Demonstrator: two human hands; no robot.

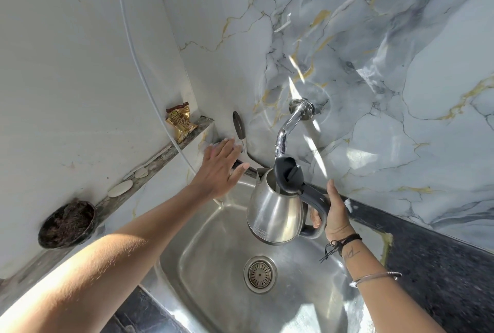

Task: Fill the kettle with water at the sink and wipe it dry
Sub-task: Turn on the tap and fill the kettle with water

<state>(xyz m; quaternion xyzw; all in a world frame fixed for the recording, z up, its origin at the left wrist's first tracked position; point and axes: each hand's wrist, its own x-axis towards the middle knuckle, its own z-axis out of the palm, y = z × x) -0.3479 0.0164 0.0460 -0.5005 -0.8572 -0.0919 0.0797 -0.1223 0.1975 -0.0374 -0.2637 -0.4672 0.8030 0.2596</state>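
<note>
A steel kettle (272, 212) with a black handle hangs over the steel sink (203, 274), its black lid flipped up. My right hand (334, 215) grips the handle and holds the open mouth right under the chrome tap's (288, 127) spout. I cannot tell whether water is running. My left hand (222, 169) is stretched out flat over the sink's far left corner, fingers apart, holding nothing, close to a dark-handled utensil (238, 125) leaning on the wall.
A narrow ledge (149, 172) on the left wall carries a gold snack packet (180, 124), soap pieces (120, 188) and a dark bowl (66, 224). A dark speckled counter (438, 266) runs to the right of the sink. Marble wall panels stand behind the tap.
</note>
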